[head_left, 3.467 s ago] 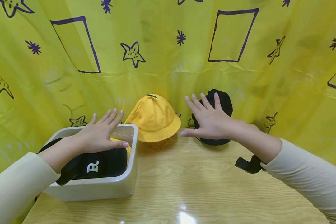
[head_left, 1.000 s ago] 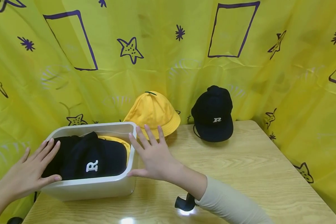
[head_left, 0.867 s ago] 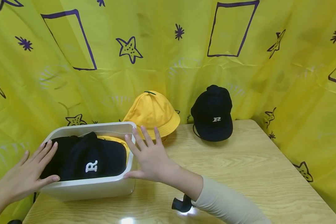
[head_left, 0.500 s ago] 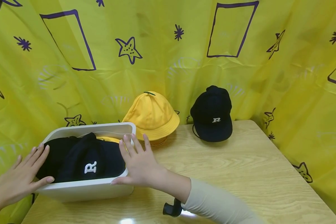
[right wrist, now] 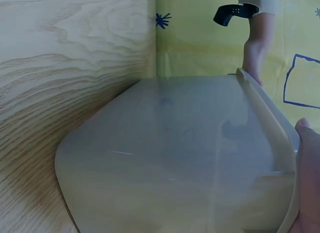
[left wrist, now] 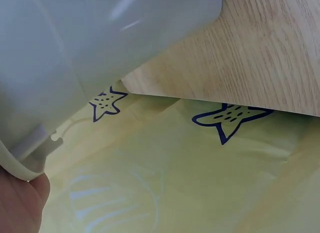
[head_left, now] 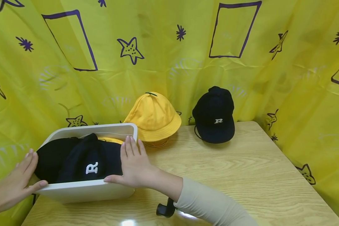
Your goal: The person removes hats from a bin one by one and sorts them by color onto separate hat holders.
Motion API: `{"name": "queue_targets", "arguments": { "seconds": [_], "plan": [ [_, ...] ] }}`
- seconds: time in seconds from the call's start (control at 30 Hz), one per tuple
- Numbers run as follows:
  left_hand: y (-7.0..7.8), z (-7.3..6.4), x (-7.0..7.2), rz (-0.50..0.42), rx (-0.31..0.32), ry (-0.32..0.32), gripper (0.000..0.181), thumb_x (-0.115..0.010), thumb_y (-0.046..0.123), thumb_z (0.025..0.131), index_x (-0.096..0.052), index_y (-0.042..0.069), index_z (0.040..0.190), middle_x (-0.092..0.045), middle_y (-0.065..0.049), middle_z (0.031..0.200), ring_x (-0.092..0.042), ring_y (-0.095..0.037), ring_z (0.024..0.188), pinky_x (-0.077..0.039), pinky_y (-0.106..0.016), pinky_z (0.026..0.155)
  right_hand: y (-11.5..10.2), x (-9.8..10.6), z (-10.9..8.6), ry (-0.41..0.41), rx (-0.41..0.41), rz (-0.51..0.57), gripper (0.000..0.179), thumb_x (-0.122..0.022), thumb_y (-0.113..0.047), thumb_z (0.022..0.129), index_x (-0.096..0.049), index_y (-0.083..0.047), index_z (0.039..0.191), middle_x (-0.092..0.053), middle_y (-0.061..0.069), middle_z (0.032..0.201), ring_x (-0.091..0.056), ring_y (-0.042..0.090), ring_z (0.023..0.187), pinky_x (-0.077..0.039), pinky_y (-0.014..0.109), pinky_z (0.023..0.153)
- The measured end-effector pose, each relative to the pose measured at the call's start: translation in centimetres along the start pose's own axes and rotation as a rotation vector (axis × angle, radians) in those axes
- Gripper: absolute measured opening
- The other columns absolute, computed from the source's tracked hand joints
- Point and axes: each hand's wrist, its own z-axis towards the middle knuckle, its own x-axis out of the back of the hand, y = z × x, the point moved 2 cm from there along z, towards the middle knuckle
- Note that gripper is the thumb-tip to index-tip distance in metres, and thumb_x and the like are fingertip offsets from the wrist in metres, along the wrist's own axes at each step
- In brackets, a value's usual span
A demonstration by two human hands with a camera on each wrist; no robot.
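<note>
A white plastic bin point(head_left: 96, 192) at the left of the table holds a black cap point(head_left: 107, 163) with a white R, more black fabric and a bit of yellow fabric point(head_left: 111, 140). My left hand point(head_left: 14, 185) is at the bin's left end, fingers extended along the rim and thumb at the front left corner. At the right end my right hand point(head_left: 135, 166) lies over the rim with straight fingers, its thumb along the front edge. The left wrist view has the bin wall point(left wrist: 100, 43) with part of my left hand point(left wrist: 20, 205) just under its rim.
Behind the bin a yellow bucket hat point(head_left: 155, 116) sits on a stand. Farther right stands a black cap point(head_left: 214, 113) with a white R. A yellow patterned curtain point(head_left: 158, 28) hangs behind the wooden table point(head_left: 243, 175). The bin sits near the table's left edge.
My right hand has come from the standing black cap leftward and down onto the bin's right rim. My left hand has shifted from above the bin to its left end.
</note>
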Motion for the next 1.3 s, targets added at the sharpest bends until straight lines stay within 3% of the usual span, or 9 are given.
{"name": "queue_targets", "arguments": {
  "seconds": [0.17, 0.3, 0.5, 0.6, 0.77, 1.3],
  "plan": [
    [-0.9, -0.3, -0.3, -0.037, 0.034, -0.014, 0.091, -0.052, 0.031, 0.096, 0.016, -0.009, 0.143, 0.031, -0.014, 0.15, 0.031, -0.023, 0.136, 0.026, -0.029, 0.105, -0.2, 0.0, 0.4, -0.046, 0.005, 0.068, 0.107, -0.022, -0.082, 0.081, -0.01, -0.002, 0.151, 0.004, 0.019, 0.157, 0.008, 0.029, 0.145, -0.003, 0.04, 0.116],
    [-1.4, -0.3, -0.5, -0.001, 0.066, -0.028, 0.092, -0.047, 0.037, 0.098, 0.016, -0.015, 0.14, 0.029, -0.029, 0.146, 0.034, -0.026, 0.134, 0.027, -0.033, 0.105, -0.5, 0.1, 0.3, -0.052, -0.034, 0.087, 0.109, -0.024, -0.083, 0.079, -0.009, -0.002, 0.151, 0.003, 0.019, 0.157, 0.006, 0.029, 0.145, -0.005, 0.039, 0.116],
    [-1.2, -0.2, -0.8, 0.037, 0.107, -0.046, 0.094, -0.047, 0.04, 0.097, 0.014, -0.018, 0.139, 0.019, -0.041, 0.142, 0.033, -0.032, 0.133, 0.028, -0.043, 0.105, -0.6, 0.1, 0.3, -0.055, -0.1, 0.041, 0.111, -0.022, -0.085, 0.077, -0.015, -0.002, 0.15, -0.004, 0.018, 0.157, 0.0, 0.029, 0.145, -0.01, 0.039, 0.117],
    [-0.9, -0.1, -0.9, 0.028, 0.078, -0.014, 0.092, -0.047, 0.039, 0.097, 0.01, -0.02, 0.139, 0.014, -0.045, 0.141, 0.031, -0.031, 0.135, 0.025, -0.04, 0.107, -0.5, 0.2, 0.3, -0.056, -0.11, 0.012, 0.11, -0.021, -0.085, 0.077, -0.017, -0.003, 0.15, -0.006, 0.018, 0.157, -0.002, 0.029, 0.146, -0.011, 0.038, 0.117],
    [-0.3, -0.5, -1.2, -0.003, 0.057, 0.026, 0.09, -0.047, 0.036, 0.098, 0.007, -0.022, 0.139, 0.012, -0.046, 0.141, 0.028, -0.033, 0.136, 0.023, -0.036, 0.109, -0.2, 0.3, -0.1, -0.059, -0.1, 0.007, 0.109, -0.021, -0.085, 0.078, -0.017, -0.003, 0.15, -0.007, 0.018, 0.157, -0.003, 0.029, 0.146, -0.011, 0.038, 0.117],
    [2.1, -0.1, -1.0, 0.037, 0.065, -0.017, 0.092, -0.047, 0.041, 0.097, 0.008, -0.02, 0.139, 0.016, -0.039, 0.145, 0.031, -0.02, 0.136, 0.024, -0.034, 0.108, 1.3, 0.0, -1.6, -0.028, -0.068, 0.025, 0.108, -0.025, -0.083, 0.08, -0.02, 0.0, 0.149, -0.013, 0.019, 0.156, -0.006, 0.031, 0.145, -0.009, 0.041, 0.117]
  ]
}}
